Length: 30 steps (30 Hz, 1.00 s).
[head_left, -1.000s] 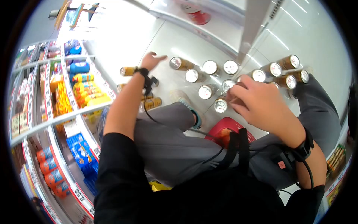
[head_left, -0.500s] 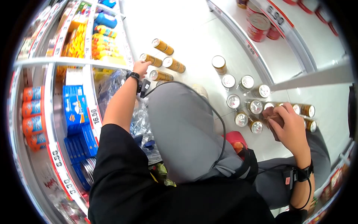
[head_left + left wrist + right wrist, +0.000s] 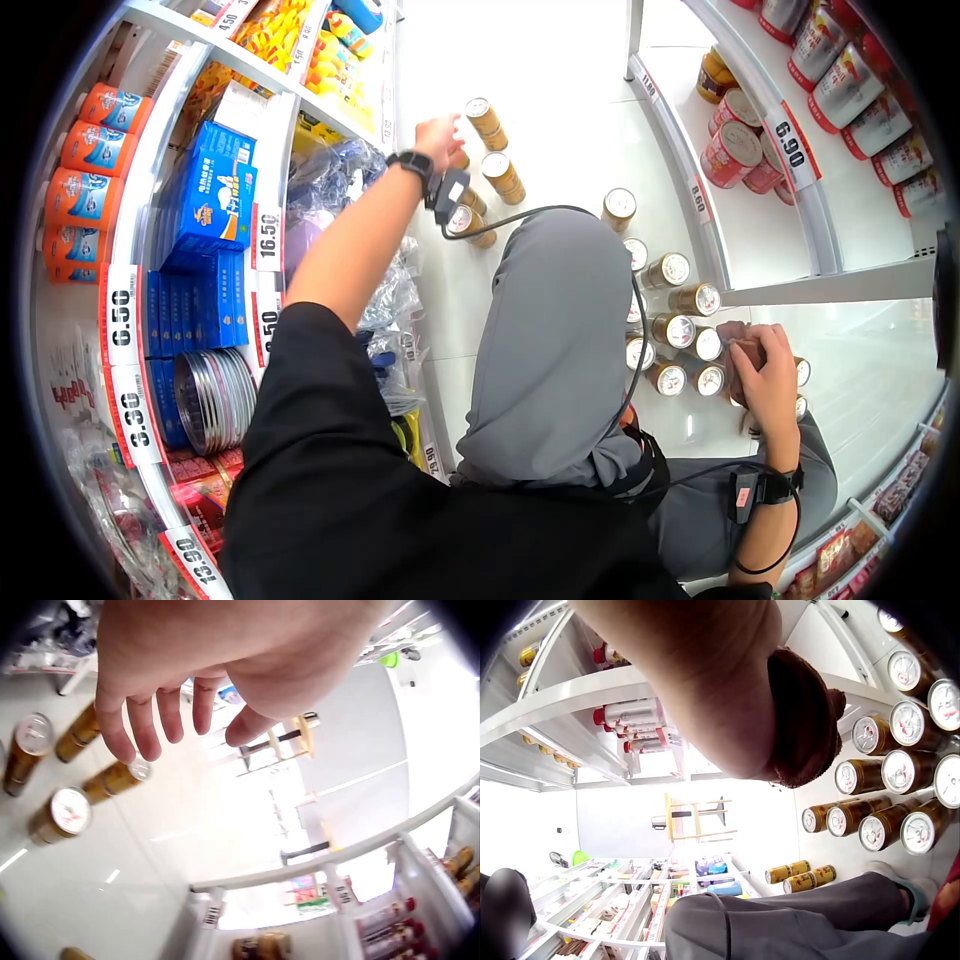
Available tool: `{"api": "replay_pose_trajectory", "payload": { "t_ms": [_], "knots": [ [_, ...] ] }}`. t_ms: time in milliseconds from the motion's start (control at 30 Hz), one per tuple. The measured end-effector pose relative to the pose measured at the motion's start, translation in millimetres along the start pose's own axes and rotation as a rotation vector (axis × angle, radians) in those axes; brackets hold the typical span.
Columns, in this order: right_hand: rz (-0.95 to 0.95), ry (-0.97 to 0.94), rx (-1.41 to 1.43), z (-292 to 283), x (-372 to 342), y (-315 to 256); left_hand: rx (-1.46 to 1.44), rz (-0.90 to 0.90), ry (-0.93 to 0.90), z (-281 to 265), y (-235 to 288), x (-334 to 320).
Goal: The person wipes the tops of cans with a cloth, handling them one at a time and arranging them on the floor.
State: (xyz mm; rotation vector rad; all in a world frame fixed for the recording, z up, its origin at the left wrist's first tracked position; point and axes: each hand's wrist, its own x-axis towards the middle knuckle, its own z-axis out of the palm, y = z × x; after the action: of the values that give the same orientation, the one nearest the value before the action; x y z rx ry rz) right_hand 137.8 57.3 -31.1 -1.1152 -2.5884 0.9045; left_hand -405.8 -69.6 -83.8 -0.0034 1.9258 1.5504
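My left hand (image 3: pixel 438 140) reaches out over a small group of gold drink cans, its fingers (image 3: pixel 142 724) loosely bent with nothing in them. Beside it stand a gold can (image 3: pixel 487 123) and another can (image 3: pixel 503 178); a nearer can (image 3: pixel 472 228) is partly covered by the wrist strap and cable. In the left wrist view a can (image 3: pixel 116 780) lies just beyond the fingertips. My right hand (image 3: pixel 768 375) grips a crumpled brown cloth (image 3: pixel 806 720), held over the right-hand cluster of gold cans (image 3: pixel 672 330). Part of that cluster is hidden by the cloth and the raised knee.
Left of me, shelves carry blue boxes (image 3: pixel 215 190), orange containers (image 3: pixel 95 195) and plastic-wrapped goods (image 3: pixel 345 190). A white shelf unit (image 3: pixel 840 288) with red cans (image 3: pixel 730 155) stands on the right. My grey-trousered knee (image 3: pixel 560 330) rises between the two can groups.
The head view has turned, bringing more of the right shelves in. My left hand has shifted from the shelf-side can to above the group. The right hand keeps its hold on the cloth.
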Motion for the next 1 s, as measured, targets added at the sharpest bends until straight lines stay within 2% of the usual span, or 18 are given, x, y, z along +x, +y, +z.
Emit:
{"api": "replay_pose_trajectory", "payload": {
  "t_ms": [167,233,367,467,500,567,633,667,700,733,767,800,833,867,900,933,967,1000],
  "knots": [
    [-0.018,0.019,0.011,-2.6,0.4,-7.8,-0.098,0.382,-0.148,34.6,134.8,-58.2],
    [-0.024,0.036,0.023,-3.9,-0.2,-10.3,-0.125,0.325,-0.298,7.4,183.4,-13.9],
    [-0.085,0.097,0.025,-6.0,-2.4,-8.8,-0.244,0.448,-0.221,-8.6,250.9,-54.9],
    [-0.052,0.076,0.008,-10.4,-4.2,-12.1,-0.277,0.372,-0.498,-51.2,291.3,-49.4],
    [-0.078,0.101,0.020,-10.5,-4.8,-11.7,-0.252,0.427,-0.201,-32.7,287.5,-83.5],
    [-0.072,0.106,0.021,-14.0,-5.9,-13.1,-0.124,0.548,-0.160,-33.7,281.8,-109.7],
    [-0.083,0.137,0.032,-17.7,-6.3,-14.8,0.025,0.576,-0.120,-40.4,256.7,-114.5],
    [-0.090,0.146,0.034,-19.3,-6.8,-15.8,0.057,0.505,-0.169,-46.6,238.1,-116.0],
    [-0.092,0.164,0.037,-21.1,-7.4,-16.5,0.086,0.426,-0.109,-53.4,212.9,-104.8],
    [-0.091,0.175,0.053,-22.6,-7.8,-17.7,0.051,0.494,-0.055,-46.3,177.2,-116.6],
    [-0.090,0.187,0.066,-24.9,-8.8,-19.0,0.157,0.431,-0.021,-75.4,142.4,-52.3],
    [-0.093,0.206,0.083,-26.4,-10.1,-20.9,0.115,0.470,-0.170,-76.5,99.7,-63.4],
    [-0.096,0.222,0.082,-26.9,-10.6,-20.3,0.099,0.422,-0.003,-59.3,64.2,-96.2],
    [-0.086,0.232,0.098,-27.7,-11.9,-20.0,-0.009,0.215,-0.053,-72.8,16.5,-65.1],
    [-0.077,0.241,0.114,-28.4,-14.0,-20.2,-0.033,0.117,0.089,-59.6,-16.5,-91.1],
    [-0.082,0.249,0.134,-28.9,-15.3,-21.5,0.079,0.088,-0.069,-70.4,-52.9,-90.9],
    [-0.092,0.266,0.149,-28.0,-17.7,-22.0,-0.118,-0.065,-0.175,-88.4,-105.5,-66.8],
    [-0.083,0.263,0.161,-28.4,-19.8,-23.3,-0.083,-0.124,-0.076,-79.9,-136.6,-84.1]
  ]
}}
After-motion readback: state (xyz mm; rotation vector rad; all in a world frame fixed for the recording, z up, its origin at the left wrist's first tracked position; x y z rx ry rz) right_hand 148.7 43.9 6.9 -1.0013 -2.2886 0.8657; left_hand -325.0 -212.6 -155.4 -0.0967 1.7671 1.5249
